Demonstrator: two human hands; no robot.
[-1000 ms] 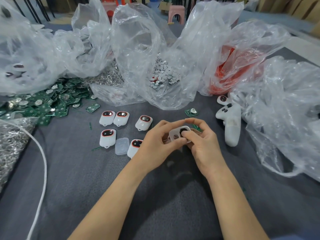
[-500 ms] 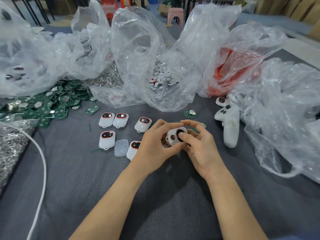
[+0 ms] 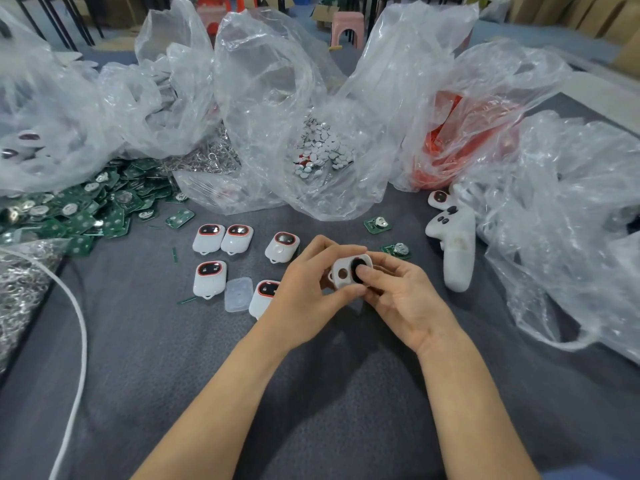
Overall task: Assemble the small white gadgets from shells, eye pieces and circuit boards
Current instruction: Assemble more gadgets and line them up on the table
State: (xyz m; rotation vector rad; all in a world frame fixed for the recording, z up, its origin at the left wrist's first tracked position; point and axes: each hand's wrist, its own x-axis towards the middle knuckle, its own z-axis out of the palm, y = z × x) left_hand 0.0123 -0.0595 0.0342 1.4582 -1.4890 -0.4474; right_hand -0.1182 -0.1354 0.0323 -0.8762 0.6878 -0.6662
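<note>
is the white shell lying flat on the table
No, the left hand and the right hand pinch the white shell between them, raised off the table.

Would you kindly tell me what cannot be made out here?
Head view:
- inside of the shell, hidden by the left hand and right hand
- the eye piece, mostly under the right thumb
- the nearest finished gadget, partly behind the left hand
- the orange parts, blurred by their plastic bag

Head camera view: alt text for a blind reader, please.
The left hand and right hand hold a white shell, the right thumb pressing on its dark eye piece. Finished gadgets, green circuit boards and clear plastic bags lie on the grey table beyond.
</note>
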